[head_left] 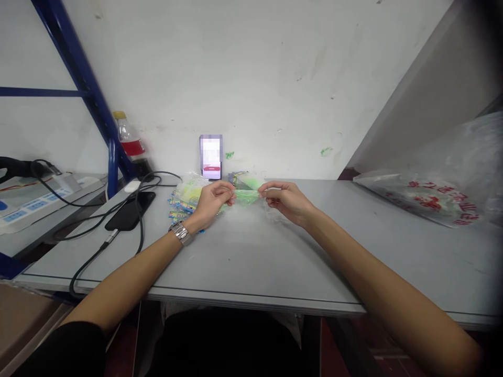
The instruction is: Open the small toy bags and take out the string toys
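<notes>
Between my two hands is a clear plastic bag (pixel 247 196) with something light green inside; its contents are too blurred to name. My left hand (pixel 214 201) pinches the bag's left side between thumb and fingers, and a metal watch sits on that wrist. At the bag's right side, my right hand (pixel 286 200) pinches it with thumb and fingertips. Just left of and behind my left hand lies a pile of clear packets (pixel 183 199) with yellowish contents and colourful printed strips. Another printed strip (pixel 238 175) shows behind the held bag.
A lit phone (pixel 211 157) leans against the wall. On the left lie a dark phone (pixel 130 211), black cables (pixel 140 222) and a power strip (pixel 47 204). A cola bottle (pixel 131 144) stands by the blue frame (pixel 78 68). A large plastic bag with red print (pixel 428 199) rests at right.
</notes>
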Tool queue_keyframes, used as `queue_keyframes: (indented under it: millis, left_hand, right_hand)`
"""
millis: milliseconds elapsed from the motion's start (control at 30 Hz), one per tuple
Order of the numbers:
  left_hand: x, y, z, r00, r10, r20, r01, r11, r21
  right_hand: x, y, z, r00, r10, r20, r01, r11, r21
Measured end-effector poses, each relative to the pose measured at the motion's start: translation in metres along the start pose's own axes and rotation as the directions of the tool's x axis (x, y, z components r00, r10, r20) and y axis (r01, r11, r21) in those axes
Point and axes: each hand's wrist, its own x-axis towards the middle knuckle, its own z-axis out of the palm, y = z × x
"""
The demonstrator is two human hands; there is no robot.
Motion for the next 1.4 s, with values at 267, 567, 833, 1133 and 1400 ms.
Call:
queue_keyframes:
  millis: [267, 567, 833, 1133, 1400]
  left_hand:
    - [-0.001, 0.001, 0.001, 0.999, 0.04, 0.01, -0.04, 0.999, -0.018]
    - [0.001, -0.002, -0.002, 0.999, 0.037, 0.005, -0.037, 0.999, 0.005]
    - [0.002, -0.003, -0.003, 0.999, 0.037, 0.0, -0.037, 0.999, 0.024]
    - [0.0, 0.001, -0.002, 1.0, -0.005, -0.016, 0.005, 1.0, 0.011]
    - [-0.002, 0.0, -0.002, 0.999, -0.022, -0.041, 0.027, 0.994, 0.109]
  right_hand:
    - [0.0, 0.001, 0.0, 0.999, -0.037, -0.011, 0.037, 0.999, -0.003]
    - [-0.001, 0.001, 0.003, 0.996, -0.091, -0.014, 0.089, 0.991, -0.105]
    - [-0.003, -0.002, 0.008, 0.992, -0.107, -0.065, 0.096, 0.982, -0.16]
    - [-0.005, 0.001, 0.009, 0.979, -0.192, -0.065, 0.161, 0.933, -0.321]
    - [-0.005, 0.001, 0.011, 0.985, -0.16, -0.058, 0.145, 0.969, -0.202]
